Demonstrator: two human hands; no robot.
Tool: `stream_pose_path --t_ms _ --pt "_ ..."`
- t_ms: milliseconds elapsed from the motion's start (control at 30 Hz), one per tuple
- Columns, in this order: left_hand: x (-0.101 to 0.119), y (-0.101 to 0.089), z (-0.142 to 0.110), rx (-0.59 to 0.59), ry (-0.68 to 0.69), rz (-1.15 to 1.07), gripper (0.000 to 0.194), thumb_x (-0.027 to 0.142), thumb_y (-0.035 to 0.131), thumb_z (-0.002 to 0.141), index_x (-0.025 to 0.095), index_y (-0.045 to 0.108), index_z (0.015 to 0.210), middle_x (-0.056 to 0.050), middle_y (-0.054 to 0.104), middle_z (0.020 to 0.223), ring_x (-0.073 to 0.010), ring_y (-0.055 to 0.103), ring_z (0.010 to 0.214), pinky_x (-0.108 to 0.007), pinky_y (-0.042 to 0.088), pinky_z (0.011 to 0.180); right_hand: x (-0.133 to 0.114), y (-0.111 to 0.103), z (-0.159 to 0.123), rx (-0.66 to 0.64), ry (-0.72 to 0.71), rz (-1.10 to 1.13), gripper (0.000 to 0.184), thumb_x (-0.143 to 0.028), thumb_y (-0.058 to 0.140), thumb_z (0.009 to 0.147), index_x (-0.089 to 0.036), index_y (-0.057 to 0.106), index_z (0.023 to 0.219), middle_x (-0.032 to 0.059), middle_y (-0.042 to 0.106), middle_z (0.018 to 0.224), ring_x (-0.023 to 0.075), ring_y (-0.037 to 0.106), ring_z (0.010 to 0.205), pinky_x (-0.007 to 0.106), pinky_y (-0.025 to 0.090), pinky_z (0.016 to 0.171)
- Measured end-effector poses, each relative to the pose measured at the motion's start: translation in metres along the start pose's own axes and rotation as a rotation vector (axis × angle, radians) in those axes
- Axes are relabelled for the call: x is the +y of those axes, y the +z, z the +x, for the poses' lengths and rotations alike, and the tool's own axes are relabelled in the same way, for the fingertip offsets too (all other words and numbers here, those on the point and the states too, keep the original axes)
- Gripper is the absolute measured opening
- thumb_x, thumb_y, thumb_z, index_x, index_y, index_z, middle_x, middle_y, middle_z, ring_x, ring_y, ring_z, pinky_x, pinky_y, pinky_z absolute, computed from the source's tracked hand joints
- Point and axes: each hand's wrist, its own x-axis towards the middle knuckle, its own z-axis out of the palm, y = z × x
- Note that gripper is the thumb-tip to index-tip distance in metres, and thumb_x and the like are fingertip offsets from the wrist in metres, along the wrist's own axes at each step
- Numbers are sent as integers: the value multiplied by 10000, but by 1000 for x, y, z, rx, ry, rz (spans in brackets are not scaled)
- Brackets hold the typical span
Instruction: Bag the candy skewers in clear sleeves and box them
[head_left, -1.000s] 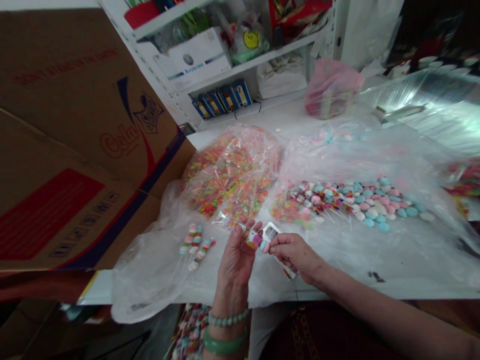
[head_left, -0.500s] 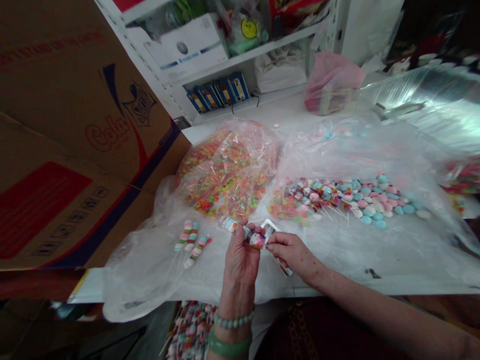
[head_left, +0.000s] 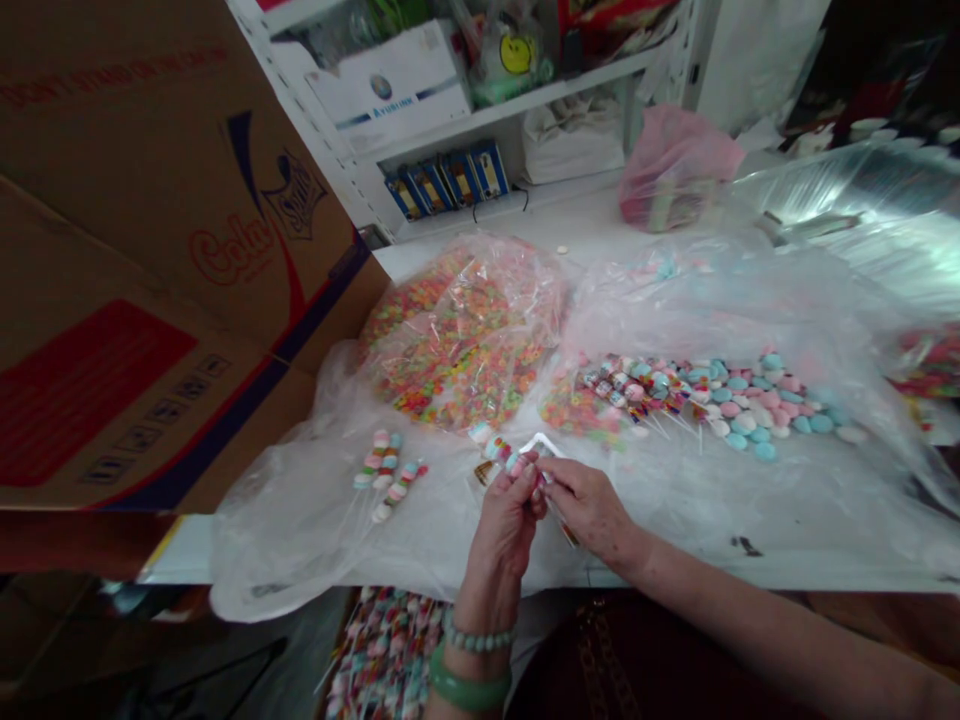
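My left hand (head_left: 511, 515) is closed around a marshmallow skewer (head_left: 496, 448), whose pastel pieces stick out past my fingertips to the upper left. My right hand (head_left: 592, 505) pinches at the lower end of the same skewer, its fingertips against those of the left. What exactly lies between the fingertips is hidden. Beneath my hands is a flat white-edged item (head_left: 541, 440), mostly covered. To the left lie several unwrapped marshmallow skewers (head_left: 382, 465) on clear plastic. Wrapped skewers (head_left: 637, 385) are piled to the right, beside loose pink, blue and white marshmallows (head_left: 750, 405).
A large bag of orange and green ring-shaped sweets (head_left: 465, 340) lies behind my hands. A tall cardboard box (head_left: 150, 300) stands at the left. Below the table edge, a box holds many more skewers (head_left: 390, 650). A pink bag (head_left: 667, 165) sits at the back.
My left hand has shifted slightly right and turned, bringing its fingertips up against my right hand's. The skewer's far end now points up and left. The view has shifted a little.
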Motion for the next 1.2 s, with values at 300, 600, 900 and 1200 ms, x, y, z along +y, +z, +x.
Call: stream_pose_path --t_ms 300,600,900,1200 --pt "-9 -10 -10 -1 -143 -286 242 307 722 760 121 658 901 -31 643 802 -114 586 688 -236 498 630 9 6 -3 -25 -142 -137 213 -138 443 901 -205 638 846 30 644 847 151 603 800 238 439 742" --pt "-21 -32 -11 236 -83 -452 238 207 490 901 97 644 756 -51 633 766 -112 600 700 -208 507 674 -4 43 -19 -63 -440 -727 226 -99 470 891 -117 640 1038 156 640 1045 249 566 914 372 449 803" --pt "-18 -75 -42 -8 6 -94 481 368 742 708 142 653 1123 -92 672 924 -203 601 911 -294 460 802 0 63 -7 -406 497 245 403 -356 424 910 -134 643 654 -24 541 481 87 403 378 187 370 407" --pt "-13 -111 -56 -72 74 184 361 482 619 783 137 604 678 -18 577 574 -110 495 485 -228 381 502 -20 85 7 -344 425 498 271 -240 660 651 -200 593 911 -4 617 824 126 536 676 229 421 593"
